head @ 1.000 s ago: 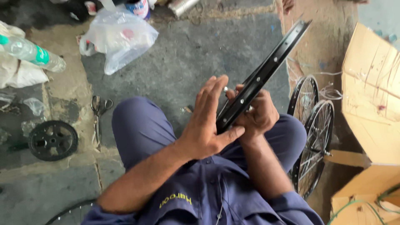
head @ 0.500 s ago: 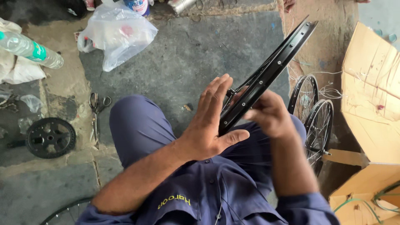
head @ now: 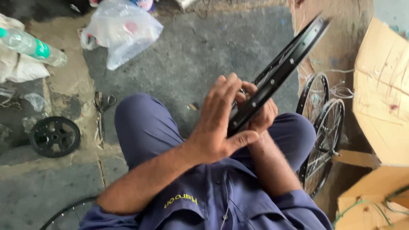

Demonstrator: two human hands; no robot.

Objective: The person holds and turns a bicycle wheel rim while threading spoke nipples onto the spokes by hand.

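Note:
A black bicycle wheel rim stands edge-on over my lap, slanting up toward the top right. My left hand lies flat against its near side, fingers stretched upward and thumb hooked under the lower edge. Behind the rim, my right hand grips its lower part, with fingers curled around it. Both knees in blue trousers sit below the rim.
Two spoked wheels lean at my right knee beside brown cardboard boxes. On the concrete floor to the left lie scissors, a black toothed sprocket, a clear bottle and a plastic bag. Another rim curves at the bottom left.
The rim has tipped slightly and stayed in both hands. My left hand's fingers have straightened up along the rim, and the view has shifted a little.

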